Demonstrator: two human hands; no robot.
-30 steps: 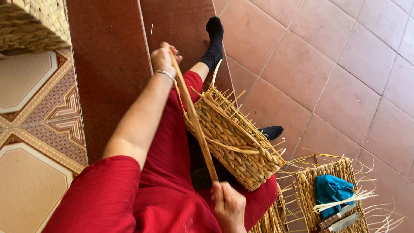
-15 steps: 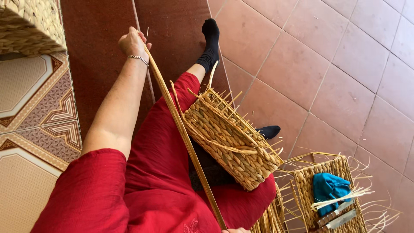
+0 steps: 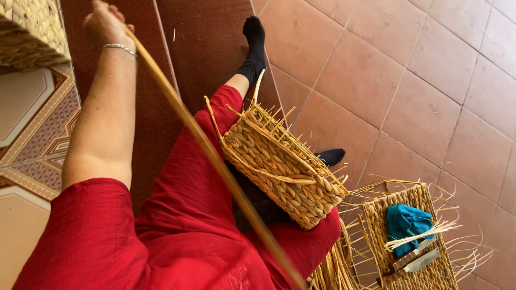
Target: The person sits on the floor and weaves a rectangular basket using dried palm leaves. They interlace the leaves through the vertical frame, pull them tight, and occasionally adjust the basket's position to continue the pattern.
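Our fingers on the left hand are curled shut around the top end of a long straw strand, pulling it taut; a thin metal bracelet sits just below them on the wrist. From the fingers the strand runs down and away across our red dress to the bottom edge of the view, where our right hand would be. That hand is out of sight, so we cannot tell how it grips.

Well below the fingers and off to the strand's far side, the half-woven basket rests tilted on our lap, its loose stake ends sticking up all along the rim. We judge the strand light, flat and pliant along its length, yet liable to kink or split if bent sharply; it is best held near the ends, pinched flat between thumb and fingers. The basket looks light and fairly stiff, best taken by its woven wall, not the brittle stakes.

Farther still from the fingers, on the tiled floor, a second woven piece carries a teal cloth, a bundle of pale straw and a flat tool. We see no packages, labels or signs. Another woven basket sits just beside the fingers, at the top corner.
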